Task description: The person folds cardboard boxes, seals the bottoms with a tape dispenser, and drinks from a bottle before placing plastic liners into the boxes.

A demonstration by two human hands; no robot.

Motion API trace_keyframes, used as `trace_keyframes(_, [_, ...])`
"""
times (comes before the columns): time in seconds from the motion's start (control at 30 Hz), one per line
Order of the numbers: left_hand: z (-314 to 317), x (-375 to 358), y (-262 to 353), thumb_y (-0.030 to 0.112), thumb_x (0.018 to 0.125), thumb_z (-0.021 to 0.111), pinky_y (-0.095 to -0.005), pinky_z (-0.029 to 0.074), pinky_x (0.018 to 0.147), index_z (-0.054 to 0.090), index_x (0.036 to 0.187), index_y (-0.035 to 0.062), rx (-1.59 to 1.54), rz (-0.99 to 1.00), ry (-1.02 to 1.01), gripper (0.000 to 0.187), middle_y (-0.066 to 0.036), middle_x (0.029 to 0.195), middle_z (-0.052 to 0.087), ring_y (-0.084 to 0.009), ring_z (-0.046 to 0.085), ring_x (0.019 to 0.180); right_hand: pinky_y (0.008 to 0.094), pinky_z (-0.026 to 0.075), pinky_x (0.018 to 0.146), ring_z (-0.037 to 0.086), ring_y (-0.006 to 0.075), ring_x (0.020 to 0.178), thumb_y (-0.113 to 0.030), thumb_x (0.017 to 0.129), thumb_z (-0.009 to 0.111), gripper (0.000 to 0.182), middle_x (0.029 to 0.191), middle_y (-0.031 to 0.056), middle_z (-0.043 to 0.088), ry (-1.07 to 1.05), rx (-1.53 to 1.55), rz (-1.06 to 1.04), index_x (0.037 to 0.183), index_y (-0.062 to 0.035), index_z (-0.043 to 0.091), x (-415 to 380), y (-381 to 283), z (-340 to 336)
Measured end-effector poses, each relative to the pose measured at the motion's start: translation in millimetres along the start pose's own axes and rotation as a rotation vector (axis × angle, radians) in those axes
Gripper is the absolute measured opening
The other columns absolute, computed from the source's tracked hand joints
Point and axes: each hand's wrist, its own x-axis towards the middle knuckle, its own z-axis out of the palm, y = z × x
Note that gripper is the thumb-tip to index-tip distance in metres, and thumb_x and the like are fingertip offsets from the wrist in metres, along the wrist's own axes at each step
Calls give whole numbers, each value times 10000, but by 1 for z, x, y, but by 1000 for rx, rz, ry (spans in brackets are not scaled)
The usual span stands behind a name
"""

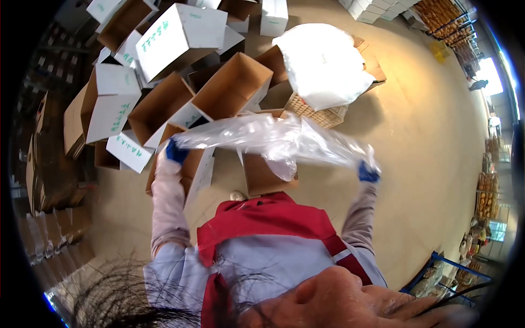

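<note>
A clear plastic bag is stretched sideways in front of me, blurred in places by motion. My left hand, in a blue glove, is closed on one end of it. At the other end, my right hand, also gloved in blue, grips the plastic. Below the bag stands an open cardboard box, partly hidden by it. Another open box is right by my left hand. A wicker basket stands beyond the bag, topped by a white plastic bundle.
Several open white-and-brown boxes with green lettering are heaped ahead and to the left. Flattened cardboard is stacked at far left. A blue metal frame stands at lower right, with loaded racks along the right side.
</note>
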Motion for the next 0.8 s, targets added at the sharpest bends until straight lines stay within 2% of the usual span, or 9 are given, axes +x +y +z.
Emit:
trace_keyframes(0.07, [-30, -35, 30, 246, 951, 351, -399, 393, 956, 482, 1145, 29, 189, 50, 517, 319, -114, 1117, 552, -250, 514, 1049, 358, 483, 709, 587, 242, 813, -179, 827, 470, 188, 896, 79, 631, 344, -106, -13, 904, -111, 627, -4, 112, -55])
trace_keyframes(0.1, [-46, -52, 54, 294, 957, 329, -399, 383, 969, 476, 1161, 48, 225, 57, 10, 351, -117, 1143, 539, -244, 508, 1062, 363, 488, 676, 590, 238, 762, -125, 829, 449, 189, 856, 58, 634, 513, -156, -6, 857, -118, 635, -9, 157, -89])
trace_keyframes(0.2, [2, -93, 93, 266, 914, 482, -400, 493, 847, 535, 1092, 56, 281, 260, 866, 280, -84, 1059, 590, -237, 570, 977, 335, 499, 709, 598, 232, 827, -131, 826, 463, 201, 919, 109, 632, 352, -164, 453, 917, -57, 626, -8, 182, -231])
trace_keyframes(0.27, [74, -81, 90, 226, 899, 513, -390, 527, 775, 553, 1057, 38, 437, 284, 1017, 249, -101, 1024, 593, -229, 587, 929, 356, 506, 706, 598, 265, 799, -190, 861, 485, 264, 922, 139, 609, 1421, 1011, 473, 1051, -18, 548, 22, 116, -282])
trace_keyframes(0.3, [52, -91, 87, 243, 907, 490, -386, 518, 797, 541, 1079, 39, 778, 239, 773, 272, -97, 1045, 583, -237, 584, 926, 353, 502, 701, 599, 260, 789, -204, 851, 498, 260, 904, 129, 615, 1588, 1015, 333, 1031, -27, 561, 55, 93, -294])
trace_keyframes(0.5, [189, 6, -13, 73, 818, 539, -323, 503, 724, 548, 995, -37, 636, -92, 246, 209, -131, 916, 612, -220, 604, 813, 336, 477, 675, 609, 229, 726, -288, 791, 571, 247, 800, 65, 647, -218, 675, -468, 907, -82, 642, 258, -123, -83])
trace_keyframes(0.53, [220, 14, -27, 74, 806, 553, -323, 501, 729, 544, 999, -50, 587, -144, 113, 230, -141, 895, 620, -228, 610, 816, 304, 476, 645, 601, 153, 691, -208, 745, 594, 188, 722, 61, 634, 32, 484, -448, 857, -66, 644, 230, -150, -83])
trace_keyframes(0.63, [252, -1, -46, 47, 776, 585, -333, 496, 766, 553, 986, -78, 640, -214, 72, 246, -159, 913, 632, -245, 619, 848, 286, 522, 608, 599, 163, 693, -124, 787, 575, 162, 799, 85, 612, -568, 1320, -208, 894, -8, 612, 206, -169, -79])
trace_keyframes(0.8, [253, -18, -56, 154, 776, 662, -253, 456, 727, 578, 1029, -41, 716, -294, 49, 330, -74, 889, 638, -140, 585, 808, 255, 497, 529, 577, 137, 636, -131, 796, 584, 233, 813, 66, 606, -585, 1034, -256, 1014, -48, 584, 197, -155, -66])
